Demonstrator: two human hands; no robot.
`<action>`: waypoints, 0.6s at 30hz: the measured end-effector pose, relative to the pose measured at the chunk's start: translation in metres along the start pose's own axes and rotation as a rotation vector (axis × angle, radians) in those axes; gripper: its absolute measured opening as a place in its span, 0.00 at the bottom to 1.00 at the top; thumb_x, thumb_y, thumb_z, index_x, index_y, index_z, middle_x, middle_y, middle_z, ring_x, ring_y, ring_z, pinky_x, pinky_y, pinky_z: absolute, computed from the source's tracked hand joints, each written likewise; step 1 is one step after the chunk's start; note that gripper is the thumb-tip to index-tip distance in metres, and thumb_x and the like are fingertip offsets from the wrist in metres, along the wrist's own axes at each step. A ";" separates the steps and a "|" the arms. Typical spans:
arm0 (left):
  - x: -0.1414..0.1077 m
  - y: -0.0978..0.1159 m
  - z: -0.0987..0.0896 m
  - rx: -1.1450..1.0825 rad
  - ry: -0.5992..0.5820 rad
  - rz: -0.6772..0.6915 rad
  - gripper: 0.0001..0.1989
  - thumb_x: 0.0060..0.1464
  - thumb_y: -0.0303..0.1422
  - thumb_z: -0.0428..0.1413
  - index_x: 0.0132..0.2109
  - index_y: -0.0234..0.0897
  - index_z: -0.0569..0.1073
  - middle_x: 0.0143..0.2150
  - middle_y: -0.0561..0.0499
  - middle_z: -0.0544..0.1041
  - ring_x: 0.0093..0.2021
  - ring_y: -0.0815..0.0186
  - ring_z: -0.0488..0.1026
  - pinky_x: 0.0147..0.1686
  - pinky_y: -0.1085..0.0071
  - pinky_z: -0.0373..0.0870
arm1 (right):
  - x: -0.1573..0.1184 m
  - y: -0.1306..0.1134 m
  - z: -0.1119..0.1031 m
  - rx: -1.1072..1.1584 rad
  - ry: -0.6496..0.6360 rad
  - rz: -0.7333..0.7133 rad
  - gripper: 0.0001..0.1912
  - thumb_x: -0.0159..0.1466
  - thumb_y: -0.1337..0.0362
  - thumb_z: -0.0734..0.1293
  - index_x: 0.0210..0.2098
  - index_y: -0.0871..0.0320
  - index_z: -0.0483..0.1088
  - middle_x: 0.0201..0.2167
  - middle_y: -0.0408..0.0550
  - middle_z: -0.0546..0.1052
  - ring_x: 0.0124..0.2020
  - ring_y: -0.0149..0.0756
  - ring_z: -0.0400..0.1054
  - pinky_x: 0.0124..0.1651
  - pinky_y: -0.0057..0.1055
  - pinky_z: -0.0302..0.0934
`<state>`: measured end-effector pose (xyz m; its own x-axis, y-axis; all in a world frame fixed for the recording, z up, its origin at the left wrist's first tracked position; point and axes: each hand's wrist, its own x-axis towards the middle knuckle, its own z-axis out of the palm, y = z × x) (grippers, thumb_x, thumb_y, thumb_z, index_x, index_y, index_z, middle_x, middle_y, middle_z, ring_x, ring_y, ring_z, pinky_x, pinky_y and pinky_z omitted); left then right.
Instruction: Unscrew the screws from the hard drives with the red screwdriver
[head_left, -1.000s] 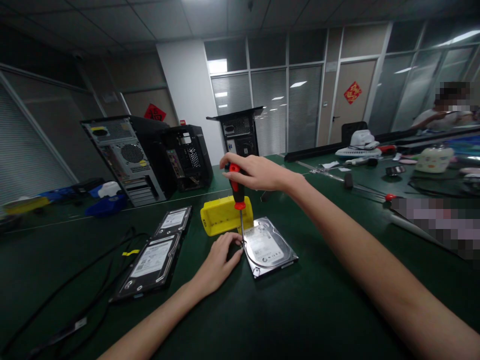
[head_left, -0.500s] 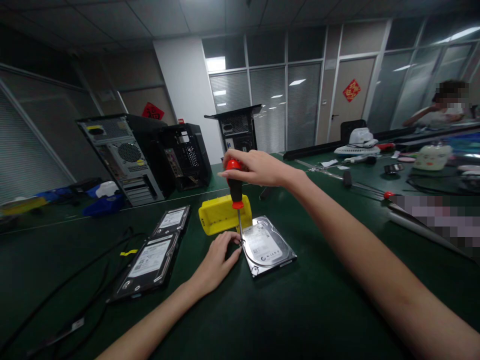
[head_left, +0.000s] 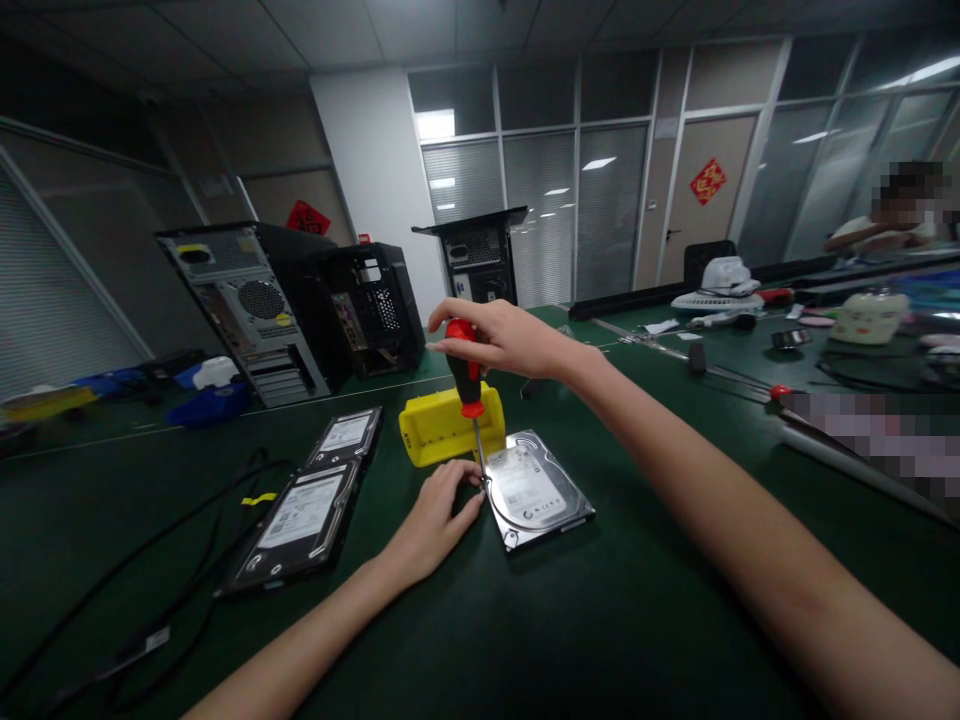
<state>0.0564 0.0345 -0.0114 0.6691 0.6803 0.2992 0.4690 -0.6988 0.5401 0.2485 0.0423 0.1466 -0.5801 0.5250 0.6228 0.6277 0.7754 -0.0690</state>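
A silver hard drive (head_left: 529, 488) lies label up on the green table. My right hand (head_left: 499, 338) grips a red-and-black screwdriver (head_left: 468, 385) by the top of its handle. The screwdriver leans slightly left, its shaft running down to the drive's left edge. My left hand (head_left: 444, 510) rests on the table beside that edge, thumb and forefinger closed at the drive around the screwdriver's tip. The fingertips partly cover the tip, and any screw there is too small to make out. Just behind the drive sits a yellow plastic bin (head_left: 435, 430).
Two more hard drives (head_left: 300, 515) lie at left, near black cables (head_left: 161, 535). Computer cases (head_left: 289, 310) stand behind. On the right are metal rods (head_left: 739, 378), a white fan-like device (head_left: 718, 285) and a jar (head_left: 870, 316). A person (head_left: 892, 225) sits far right.
The screwdriver's handle has tipped a little to the left, and the fingers of my right hand have shifted with it. My left hand and the drive stay in place.
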 end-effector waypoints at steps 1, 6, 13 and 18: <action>0.000 0.000 0.000 0.000 0.002 0.000 0.10 0.59 0.31 0.48 0.49 0.38 0.64 0.45 0.46 0.69 0.48 0.59 0.67 0.51 0.58 0.64 | 0.000 -0.001 0.001 -0.042 0.007 0.001 0.21 0.65 0.50 0.56 0.44 0.61 0.65 0.32 0.45 0.70 0.30 0.27 0.61 0.33 0.25 0.50; 0.000 -0.002 0.001 -0.001 0.017 0.013 0.10 0.59 0.32 0.49 0.48 0.38 0.64 0.45 0.46 0.70 0.48 0.59 0.67 0.50 0.59 0.64 | 0.000 -0.004 0.001 -0.084 -0.022 -0.003 0.22 0.67 0.51 0.50 0.42 0.61 0.65 0.31 0.46 0.70 0.30 0.29 0.61 0.34 0.27 0.49; 0.000 -0.003 0.002 -0.002 0.020 0.016 0.10 0.59 0.32 0.49 0.48 0.38 0.65 0.45 0.46 0.70 0.48 0.60 0.67 0.50 0.59 0.64 | -0.001 -0.004 0.000 0.053 -0.055 -0.014 0.20 0.68 0.58 0.52 0.52 0.63 0.62 0.34 0.47 0.70 0.33 0.28 0.63 0.37 0.26 0.52; 0.000 -0.003 0.003 0.002 0.024 0.020 0.11 0.59 0.32 0.49 0.48 0.37 0.65 0.45 0.46 0.70 0.48 0.59 0.67 0.51 0.59 0.64 | 0.001 -0.005 0.006 -0.098 0.000 0.009 0.23 0.65 0.48 0.54 0.44 0.61 0.64 0.28 0.44 0.69 0.27 0.27 0.60 0.32 0.25 0.49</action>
<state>0.0566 0.0364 -0.0150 0.6641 0.6714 0.3288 0.4568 -0.7126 0.5326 0.2411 0.0411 0.1429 -0.5741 0.5315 0.6228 0.6806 0.7326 0.0021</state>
